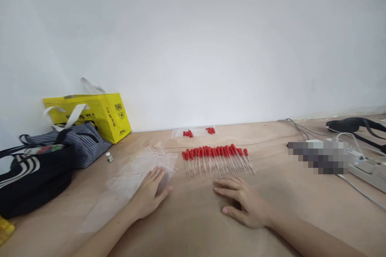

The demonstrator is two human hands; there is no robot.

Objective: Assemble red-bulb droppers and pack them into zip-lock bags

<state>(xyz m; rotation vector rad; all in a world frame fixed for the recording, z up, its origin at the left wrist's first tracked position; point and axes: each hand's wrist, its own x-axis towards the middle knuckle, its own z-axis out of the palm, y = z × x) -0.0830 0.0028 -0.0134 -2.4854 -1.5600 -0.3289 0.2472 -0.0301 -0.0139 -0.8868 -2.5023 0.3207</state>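
My left hand [152,190] lies flat, fingers stretched, on the right part of a spread of clear zip bags [128,180]. My right hand [241,200] rests on the table with its fingers apart, just in front of a row of glass droppers [215,162]. The droppers lie side by side, red rubber bulbs toward the wall and thin tips toward me. Behind them, near the wall, lie clear bags with more red-bulbed droppers [188,133] inside. Neither hand holds anything.
A yellow shopping bag [117,118], a striped bag [87,144] and a black bag [36,176] stand at the left. A small bottle [109,157] is beside them. At the right are a power strip [369,170], cables and a black strap [350,124].
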